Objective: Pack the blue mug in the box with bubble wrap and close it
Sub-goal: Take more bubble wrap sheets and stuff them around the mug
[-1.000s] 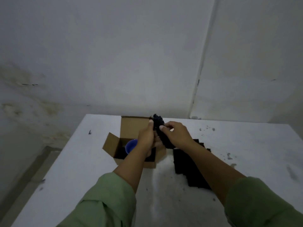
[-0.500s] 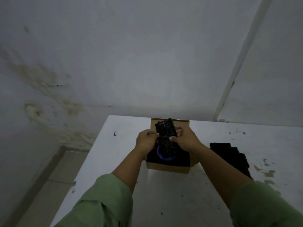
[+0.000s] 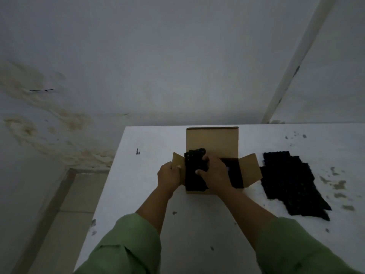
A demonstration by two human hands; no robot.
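Mid-frame, I've got the cardboard box (image 3: 212, 143) open on the white table (image 3: 197, 224), back flap standing up. My right hand (image 3: 214, 176) presses a black wad of bubble wrap (image 3: 194, 169) into the box's left half. My left hand (image 3: 168, 175) pinches the left flap (image 3: 177, 165). More black wrap (image 3: 290, 182) lies right of the box.

open cardboard box (image 3: 212, 142), black bubble wrap (image 3: 194, 171) inside

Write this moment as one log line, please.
right hand: pressing black bubble wrap into open cardboard box | left hand: holding left flap
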